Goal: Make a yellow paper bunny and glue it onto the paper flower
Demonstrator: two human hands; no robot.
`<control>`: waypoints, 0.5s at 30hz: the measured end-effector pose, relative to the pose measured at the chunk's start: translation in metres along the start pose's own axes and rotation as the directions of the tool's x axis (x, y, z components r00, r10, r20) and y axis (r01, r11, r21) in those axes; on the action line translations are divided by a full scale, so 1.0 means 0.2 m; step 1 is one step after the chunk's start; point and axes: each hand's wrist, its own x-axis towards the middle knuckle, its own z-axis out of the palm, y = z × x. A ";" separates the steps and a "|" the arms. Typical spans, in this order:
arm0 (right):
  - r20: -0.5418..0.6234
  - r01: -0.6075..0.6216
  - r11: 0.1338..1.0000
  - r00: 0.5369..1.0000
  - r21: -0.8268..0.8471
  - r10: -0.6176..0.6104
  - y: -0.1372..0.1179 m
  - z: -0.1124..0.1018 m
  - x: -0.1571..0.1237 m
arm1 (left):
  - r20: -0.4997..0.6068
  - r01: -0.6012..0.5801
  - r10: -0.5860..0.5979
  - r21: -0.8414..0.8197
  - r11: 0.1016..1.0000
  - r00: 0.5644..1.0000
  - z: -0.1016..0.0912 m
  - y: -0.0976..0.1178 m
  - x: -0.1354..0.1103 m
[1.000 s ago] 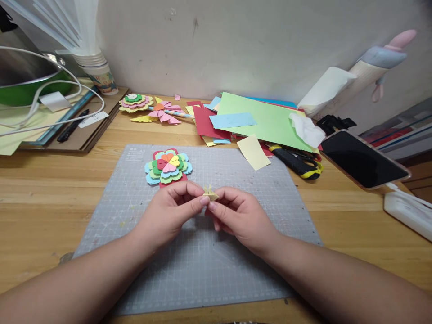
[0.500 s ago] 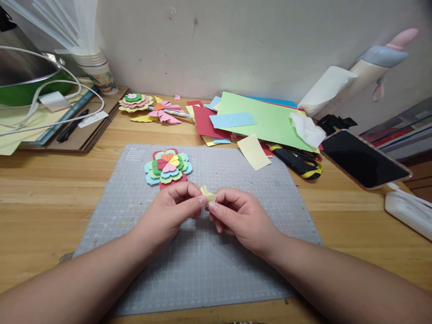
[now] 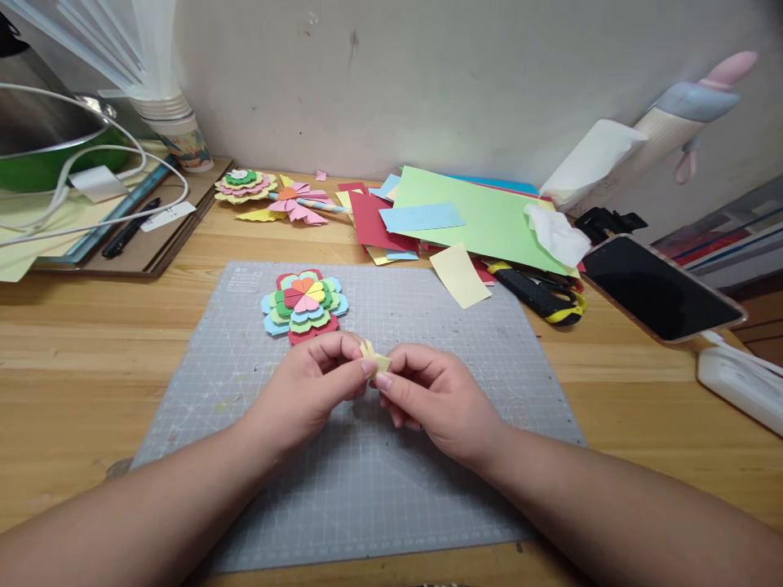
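Note:
A small folded piece of pale yellow paper [image 3: 378,359] is held above the grey cutting mat [image 3: 379,497]. My left hand [image 3: 324,375] pinches its left side between thumb and fingers. On the other side, my right hand [image 3: 428,387] grips the paper's lower right edge, thumb on top. Pleats fan upward at its upper left; the part under my fingers is hidden. Just beyond my left hand lies a layered paper flower [image 3: 304,303] in red, blue, green, orange, yellow and pink.
Behind the mat lie a finished paper flower [image 3: 245,186], coloured paper sheets [image 3: 483,220], a pale yellow rectangle [image 3: 461,275] and a black-and-yellow cutter [image 3: 538,295]. A phone [image 3: 664,285] stands at right; paper cups [image 3: 183,139] and white cables [image 3: 138,151] are at left.
Both hands have shifted very slightly to the left with the folded paper, which has tilted a little. Everything else lies as before.

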 end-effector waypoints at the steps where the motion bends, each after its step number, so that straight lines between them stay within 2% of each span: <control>1: -0.002 0.002 1.000 1.000 -0.005 -0.002 0.00 0.00 0.00 | 0.005 0.005 -0.005 -0.005 1.000 1.000 0.00 0.00 0.00; 8: -0.011 -0.013 0.999 1.000 -0.050 0.012 -0.01 0.01 -0.01 | 0.046 -0.083 0.081 0.033 0.996 0.996 -0.01 0.01 0.00; 11: -0.002 0.003 0.999 1.000 -0.054 -0.004 -0.01 0.01 -0.01 | 0.072 -0.045 0.043 0.022 0.999 0.996 -0.02 0.01 0.00; 15: -0.008 -0.036 0.999 0.999 -0.011 0.036 -0.01 0.00 -0.01 | 0.075 0.020 -0.021 0.019 1.000 0.997 -0.03 0.00 0.00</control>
